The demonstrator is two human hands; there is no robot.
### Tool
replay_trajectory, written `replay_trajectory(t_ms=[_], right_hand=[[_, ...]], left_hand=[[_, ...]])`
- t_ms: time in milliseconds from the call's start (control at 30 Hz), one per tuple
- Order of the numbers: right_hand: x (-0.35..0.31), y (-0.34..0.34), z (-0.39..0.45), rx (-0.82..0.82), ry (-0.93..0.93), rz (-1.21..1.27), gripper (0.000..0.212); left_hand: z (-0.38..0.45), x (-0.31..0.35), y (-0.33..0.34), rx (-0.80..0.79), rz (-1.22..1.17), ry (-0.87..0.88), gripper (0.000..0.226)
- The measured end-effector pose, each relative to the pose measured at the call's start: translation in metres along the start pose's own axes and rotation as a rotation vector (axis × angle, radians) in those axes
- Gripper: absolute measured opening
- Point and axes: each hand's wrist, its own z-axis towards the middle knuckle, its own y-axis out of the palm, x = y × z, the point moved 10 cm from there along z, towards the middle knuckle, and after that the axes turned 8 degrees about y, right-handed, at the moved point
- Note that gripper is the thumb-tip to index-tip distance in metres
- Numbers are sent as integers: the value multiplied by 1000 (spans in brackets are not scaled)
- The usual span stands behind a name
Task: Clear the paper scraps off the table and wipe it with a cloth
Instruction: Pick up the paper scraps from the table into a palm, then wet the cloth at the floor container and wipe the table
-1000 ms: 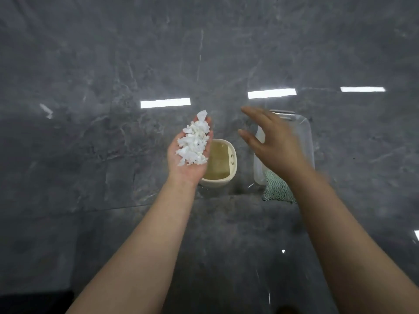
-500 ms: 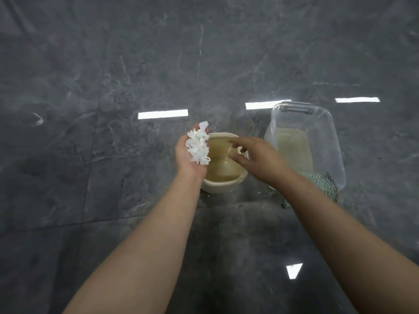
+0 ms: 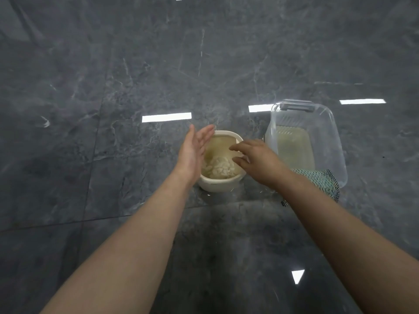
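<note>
Dark grey marble tabletop (image 3: 113, 87) seen from above. Clear plastic tub (image 3: 335, 141) set toward right edge; green patterned cloth (image 3: 322, 180) draped over its near rim, judged soft, light, best pinched at bunched fold. Cream bin (image 3: 217, 185) mid-tabletop; paper scraps (image 3: 218, 168) heaped inside, judged featherlight. Left hand (image 3: 192, 150) and right hand (image 3: 254, 159) spread open, empty, above bin.
</note>
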Motion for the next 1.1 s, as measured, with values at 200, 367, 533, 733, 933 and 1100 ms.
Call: replay_trajectory(t_ms=[200,367,533,733,933,1100], right_hand=[[9,-20,-8,52,7,54,36],[32,-40,-22,107,45,45,35],[88,-66,-34,145,225,77,33],[162,-65,-56,75,542,46,37],[179,-36,-75,-159,632,-325,43],[184,-26,-78,-204,628,-304,40]], left_hand=[[-1,3,8,-19,24,-5,58],[-5,8,32,-45,112,41,38],[-9,28,64,-79,279,182,19],[-14,13,106,-144,321,76,21],[-35,-48,145,-361,734,-93,12],[-41,-64,161,-415,1016,-39,35]])
